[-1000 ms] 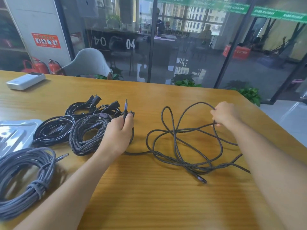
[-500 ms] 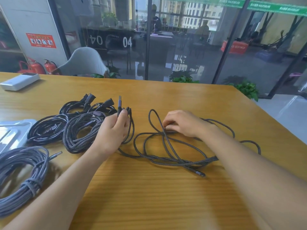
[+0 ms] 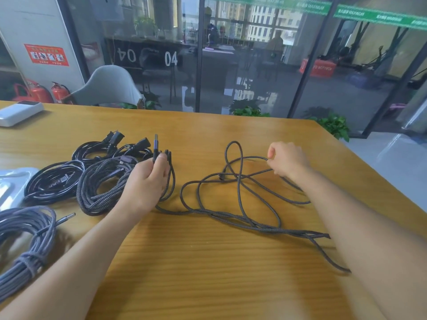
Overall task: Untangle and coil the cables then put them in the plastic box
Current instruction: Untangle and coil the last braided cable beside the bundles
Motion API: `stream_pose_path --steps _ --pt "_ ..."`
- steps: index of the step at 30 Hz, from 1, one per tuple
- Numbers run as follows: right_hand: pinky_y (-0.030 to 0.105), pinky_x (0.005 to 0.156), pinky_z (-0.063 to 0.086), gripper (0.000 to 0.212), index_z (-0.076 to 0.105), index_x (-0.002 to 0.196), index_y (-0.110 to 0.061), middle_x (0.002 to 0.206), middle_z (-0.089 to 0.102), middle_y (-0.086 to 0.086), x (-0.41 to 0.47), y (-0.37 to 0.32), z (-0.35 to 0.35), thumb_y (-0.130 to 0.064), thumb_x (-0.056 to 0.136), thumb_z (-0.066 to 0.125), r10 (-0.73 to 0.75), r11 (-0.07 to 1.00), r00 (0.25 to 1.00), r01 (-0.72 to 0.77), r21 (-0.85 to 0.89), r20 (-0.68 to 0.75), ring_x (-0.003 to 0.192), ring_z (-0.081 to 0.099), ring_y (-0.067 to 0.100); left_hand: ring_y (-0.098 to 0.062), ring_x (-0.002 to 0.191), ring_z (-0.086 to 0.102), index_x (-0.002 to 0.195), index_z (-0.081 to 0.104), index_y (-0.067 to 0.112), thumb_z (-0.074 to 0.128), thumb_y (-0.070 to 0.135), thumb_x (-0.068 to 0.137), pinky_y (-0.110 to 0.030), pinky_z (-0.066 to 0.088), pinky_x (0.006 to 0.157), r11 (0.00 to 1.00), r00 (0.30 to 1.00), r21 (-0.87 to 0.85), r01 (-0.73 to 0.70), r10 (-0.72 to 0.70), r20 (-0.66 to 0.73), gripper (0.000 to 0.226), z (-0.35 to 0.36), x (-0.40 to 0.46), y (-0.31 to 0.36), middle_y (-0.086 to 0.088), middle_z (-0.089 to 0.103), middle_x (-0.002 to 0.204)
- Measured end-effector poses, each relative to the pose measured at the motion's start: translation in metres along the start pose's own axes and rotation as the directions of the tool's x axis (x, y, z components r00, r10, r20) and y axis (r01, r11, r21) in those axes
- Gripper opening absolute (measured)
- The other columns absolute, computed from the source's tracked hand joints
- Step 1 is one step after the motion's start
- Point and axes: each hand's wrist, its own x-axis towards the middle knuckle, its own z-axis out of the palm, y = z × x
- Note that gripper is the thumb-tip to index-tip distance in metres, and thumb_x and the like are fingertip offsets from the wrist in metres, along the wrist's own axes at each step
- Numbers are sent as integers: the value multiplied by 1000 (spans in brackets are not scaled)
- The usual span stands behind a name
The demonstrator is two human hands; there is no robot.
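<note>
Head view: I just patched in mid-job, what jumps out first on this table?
A loose braided cable sprawls in loops across mid-table; the left hand grips its USB plug end with a few coils, and the right hand pinches a strand. Coiled cable bundles lie left of the left hand.

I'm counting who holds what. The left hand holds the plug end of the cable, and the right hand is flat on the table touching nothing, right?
Not quite. The left hand does hold the plug end, but the head view shows the right hand isn't flat or idle: its fingers pinch a strand of the loose cable spread on the table.
</note>
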Motion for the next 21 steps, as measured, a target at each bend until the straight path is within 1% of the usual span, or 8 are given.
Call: stream_pose_path --steps 2,4,6,8,10,13,16,21 --pt "31 70 42 12 65 96 -28 88 69 -4 2 12 -14 -16 95 64 48 997 999 -48 -61 9 86 63 24 -17 49 23 68 39 6 34 38 112 -30 22 53 1000 1000 12 0 0 -17 55 -2 1 -1 -2 29 56" --pt "32 73 45 8 66 92 -27 97 70 -3 4 28 -26 -20 95 69 84 996 994 -85 20 67 88 62 23 -18 52 22 70 36 1 34 40 112 -32 21 54 1000 999 15 -1 1 -34 57 -4 2 -2 -5 28 59" --pt "34 74 49 7 67 94 -22 98 71 1 4 45 -35 -25 96 73 100 949 988 -131 285 120 84 62 21 -19 54 22 71 35 -2 33 40 112 -33 20 55 1000 999 19 -8 8 -41 58 -4 2 -3 -6 28 60" --pt "31 65 52 8 68 103 -16 96 73 7 -2 56 -42 -22 98 72 114 823 986 -161 544 120 71 60 17 -19 54 22 72 36 -3 34 41 111 -33 21 55 1000 999 21 -7 8 -48 59 -4 3 -3 -6 28 60" --pt "26 60 54 15 70 115 -13 97 73 9 -11 62 -46 -18 101 69 113 730 993 -108 675 37 65 60 14 -19 54 23 73 36 -2 34 42 110 -33 21 55 1000 999 10 -6 6 -49 58 -3 3 -2 -4 28 59" --pt "27 62 59 24 71 126 -12 90 70 7 -21 65 -50 -16 103 65 110 670 986 19 742 -125 62 61 13 -19 54 21 74 34 -4 34 49 105 -34 19 55 1000 999 -19 -9 8 -44 61 -2 2 0 -5 25 61" --pt "27 62 61 22 73 123 -12 85 68 4 -31 62 -64 -15 104 63 130 619 956 128 775 -262 62 62 12 -19 54 21 74 35 -4 34 52 103 -34 19 55 999 999 -27 -19 18 -43 63 -1 0 2 -4 25 61" --pt "26 60 59 21 73 121 -10 95 71 3 -45 55 -104 -18 103 64 155 531 901 270 803 -406 60 63 7 -19 53 21 75 39 -2 33 47 108 -34 18 55 998 998 -54 -13 9 -60 60 0 -3 5 -1 26 60"
